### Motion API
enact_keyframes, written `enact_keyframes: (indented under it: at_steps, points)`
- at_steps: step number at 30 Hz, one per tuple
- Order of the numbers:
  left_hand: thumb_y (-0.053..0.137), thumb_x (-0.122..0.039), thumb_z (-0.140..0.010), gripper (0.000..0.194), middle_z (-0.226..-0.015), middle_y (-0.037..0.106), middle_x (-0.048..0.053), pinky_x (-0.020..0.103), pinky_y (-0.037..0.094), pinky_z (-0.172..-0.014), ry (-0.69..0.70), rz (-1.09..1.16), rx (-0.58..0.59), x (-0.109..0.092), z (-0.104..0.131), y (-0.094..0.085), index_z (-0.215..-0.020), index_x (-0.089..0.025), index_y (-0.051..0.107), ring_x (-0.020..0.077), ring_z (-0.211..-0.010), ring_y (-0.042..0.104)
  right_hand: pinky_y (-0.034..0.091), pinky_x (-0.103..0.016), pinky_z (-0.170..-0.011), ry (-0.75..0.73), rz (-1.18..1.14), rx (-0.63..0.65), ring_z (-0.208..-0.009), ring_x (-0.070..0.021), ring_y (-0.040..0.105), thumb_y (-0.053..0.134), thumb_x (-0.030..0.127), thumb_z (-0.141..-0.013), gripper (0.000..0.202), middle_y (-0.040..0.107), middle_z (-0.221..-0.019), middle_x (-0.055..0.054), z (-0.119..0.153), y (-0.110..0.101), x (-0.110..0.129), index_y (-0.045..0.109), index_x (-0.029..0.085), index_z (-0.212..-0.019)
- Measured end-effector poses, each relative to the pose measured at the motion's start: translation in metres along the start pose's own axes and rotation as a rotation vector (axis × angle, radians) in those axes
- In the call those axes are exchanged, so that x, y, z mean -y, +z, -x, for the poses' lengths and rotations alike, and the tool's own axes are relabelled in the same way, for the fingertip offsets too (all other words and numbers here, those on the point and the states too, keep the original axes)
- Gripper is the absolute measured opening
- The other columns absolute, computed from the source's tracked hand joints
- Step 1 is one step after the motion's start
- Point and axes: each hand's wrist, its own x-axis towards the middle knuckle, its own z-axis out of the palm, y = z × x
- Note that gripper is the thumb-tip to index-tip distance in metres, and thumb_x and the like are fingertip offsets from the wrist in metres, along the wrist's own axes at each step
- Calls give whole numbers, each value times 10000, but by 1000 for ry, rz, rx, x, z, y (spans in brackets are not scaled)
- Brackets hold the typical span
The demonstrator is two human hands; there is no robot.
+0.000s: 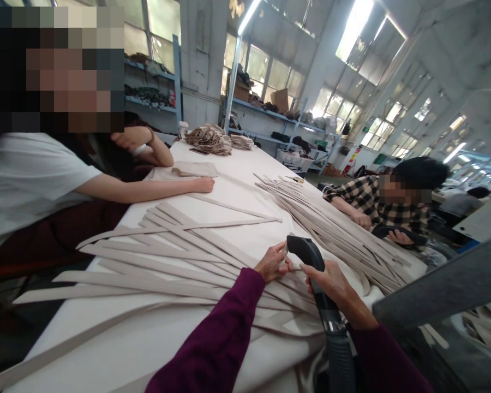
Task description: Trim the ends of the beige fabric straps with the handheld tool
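Note:
Long beige fabric strips (180,289) lie fanned across the white table, with a second bundle of strips (331,224) along its right side. A black curved nozzle (309,252) on a ribbed hose (340,349) rises in front of me. My left hand (273,263) is closed on a strip end at the nozzle's mouth, fingers pinched together. Just right of it, my right hand (331,284) is closed around a strip beside the nozzle, thumb and forefinger pointing left; its lower fingers are partly hidden behind the nozzle.
A person in a white shirt (36,185) leans on the table (245,164) at left, one fist on it. Another in a checked shirt (368,196) is at right. Fabric stacks (210,139) lie at the far end. A grey metal beam (445,278) crosses at right.

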Motion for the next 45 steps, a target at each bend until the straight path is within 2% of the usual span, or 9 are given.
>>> enact_keyframes:
  at_steps: [5,8,11,14,19,22,27,35,45]
  points:
    - [529,-453,-762,522,-542,499,-17,163,128,-349,16,-27,-103,3,-2,0,-1186,-157,456,8,-323,241,400,-182,-312,-26,-26,41,-335,-123,526,568,413,-700,312,560,-400,-15,4,2,-2,549,144,-544]
    - [515,-460,-766,525,-556,519,-3,166,138,-346,15,-74,-100,6,-1,1,-1175,-134,471,14,-325,256,407,-189,-320,-32,-43,14,-334,-127,525,573,410,-694,322,552,-384,-18,-5,-1,-6,550,140,-520]
    - [506,-429,-778,536,-562,534,2,169,160,-343,17,-80,-90,7,0,1,-1220,-133,441,25,-327,269,419,-212,-328,-16,-72,-39,-348,-140,533,578,411,-688,327,559,-398,-30,-24,-10,-11,553,135,-514]
    - [517,-362,-778,525,-560,534,-4,165,164,-351,-13,-5,-140,4,1,0,-1235,-125,413,20,-335,241,425,-221,-330,1,-128,-21,-350,-139,530,587,456,-681,350,570,-420,-31,-36,-24,-20,554,138,-539]
    - [508,-268,-768,484,-559,534,-7,168,175,-352,-79,54,-197,-1,-1,0,-1212,-107,405,21,-337,221,431,-209,-337,35,-202,42,-352,-129,528,584,478,-684,352,561,-418,-15,-30,-36,-35,525,153,-563]
    - [496,-266,-775,463,-553,534,-10,165,164,-345,-90,41,-219,-1,-2,1,-1203,-118,401,24,-330,224,408,-199,-313,46,-174,101,-330,-123,512,558,459,-707,330,549,-407,1,-23,-34,-38,509,161,-575]
    - [505,-329,-788,409,-572,546,-1,160,154,-338,-68,28,-210,4,-3,1,-1142,-135,440,21,-324,243,410,-182,-327,-35,-107,189,-339,-114,516,515,420,-745,294,555,-412,11,-13,-27,-33,500,167,-597]
    - [531,-432,-769,352,-565,533,-6,160,145,-327,-51,-34,-196,2,-2,6,-956,-135,512,10,-309,259,442,-201,-337,2,-122,186,-361,-121,522,520,406,-735,262,534,-423,24,-2,-19,-21,481,170,-628]
    - [502,-445,-784,418,-586,542,-2,164,156,-326,-11,-13,-156,5,-1,2,-1068,-139,497,17,-313,267,438,-219,-340,1,-151,108,-345,-125,517,561,436,-708,308,542,-419,8,-21,-15,-10,508,158,-586]
